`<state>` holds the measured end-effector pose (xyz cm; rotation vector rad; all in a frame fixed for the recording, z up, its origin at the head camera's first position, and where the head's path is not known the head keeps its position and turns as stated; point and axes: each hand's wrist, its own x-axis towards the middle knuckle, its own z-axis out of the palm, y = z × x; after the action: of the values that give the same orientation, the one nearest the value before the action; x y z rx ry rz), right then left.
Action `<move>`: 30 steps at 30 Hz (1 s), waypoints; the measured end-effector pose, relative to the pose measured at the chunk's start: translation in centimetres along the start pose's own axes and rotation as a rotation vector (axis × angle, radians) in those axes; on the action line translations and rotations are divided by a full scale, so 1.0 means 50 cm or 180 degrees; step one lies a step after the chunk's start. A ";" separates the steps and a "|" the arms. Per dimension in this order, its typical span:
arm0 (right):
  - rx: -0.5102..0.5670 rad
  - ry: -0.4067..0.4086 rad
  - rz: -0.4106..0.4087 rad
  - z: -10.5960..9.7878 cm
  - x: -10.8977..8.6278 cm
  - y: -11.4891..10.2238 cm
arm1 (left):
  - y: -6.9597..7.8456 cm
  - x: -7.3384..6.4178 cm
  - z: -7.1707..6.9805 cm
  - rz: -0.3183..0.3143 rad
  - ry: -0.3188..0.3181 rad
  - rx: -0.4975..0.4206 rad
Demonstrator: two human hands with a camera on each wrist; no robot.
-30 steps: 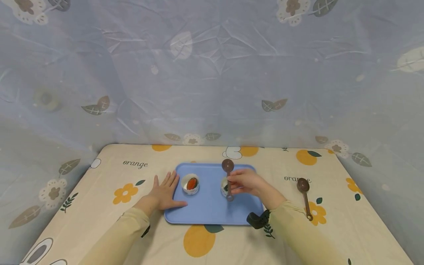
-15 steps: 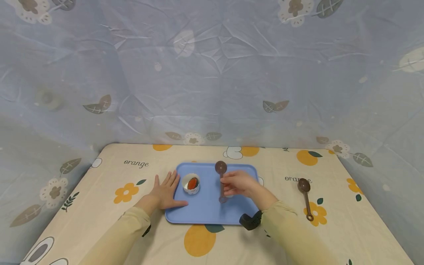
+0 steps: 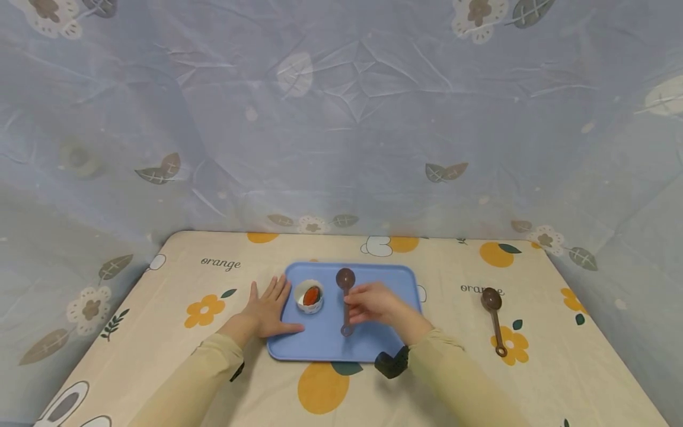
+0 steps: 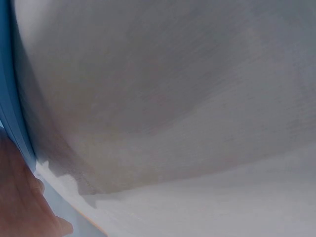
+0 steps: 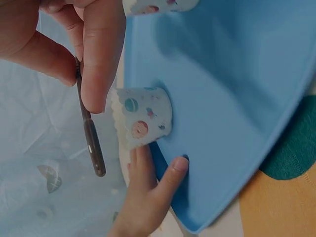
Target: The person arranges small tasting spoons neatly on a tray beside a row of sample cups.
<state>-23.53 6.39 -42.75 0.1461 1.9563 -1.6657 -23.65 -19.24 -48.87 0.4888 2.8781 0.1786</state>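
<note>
**Brown spoon (image 3: pixel 345 280) moves left above the blue tray (image 3: pixel 331 350)**

Since a second ago, the right hand (image 3: pixel 373 303), pinching the spoon, has carried it from over the tray's right half to above its middle. The left hand (image 3: pixel 265 312) stays spread at the tray's left edge, near the patterned cup (image 3: pixel 309 309) standing on the tray. A second spoon (image 3: pixel 491 299) lies unmoved, right of the tray.

Spoons (image 3: pixel 345 279) brown; tray (image 3: pixel 331 347) blue; cups (image 5: pixel 148 116) white, patterned; tablecloth (image 3: pixel 272 394) cream, orange-printed.
</note>
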 end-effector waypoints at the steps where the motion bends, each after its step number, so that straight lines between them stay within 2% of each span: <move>1: -0.0033 0.0007 0.0004 0.004 0.000 0.001 | 0.002 -0.003 -0.004 -0.0007 -0.0019 0.0000; 6: -0.0101 0.0049 0.0027 0.020 0.000 0.003 | 0.013 -0.014 -0.025 -0.0021 -0.0117 -0.0030; 12: -0.0120 -0.0006 0.0038 0.032 0.008 0.012 | 0.022 -0.021 -0.037 -0.0056 -0.0171 -0.0017; 17: -0.0145 -0.0010 0.0022 0.040 0.009 0.017 | 0.023 -0.017 -0.035 -0.0042 -0.0141 -0.0009; 25: -0.0233 0.0175 -0.0006 0.062 0.003 0.019 | 0.018 -0.010 -0.024 -0.0074 -0.0122 0.0020; 30: -0.0248 0.0245 -0.0007 0.075 0.003 0.023 | 0.019 -0.013 -0.029 -0.0107 -0.0149 0.0029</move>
<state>-21.89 3.11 -44.08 0.1810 2.0757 -1.6043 -23.08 -18.69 -47.17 0.4401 2.8405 0.1468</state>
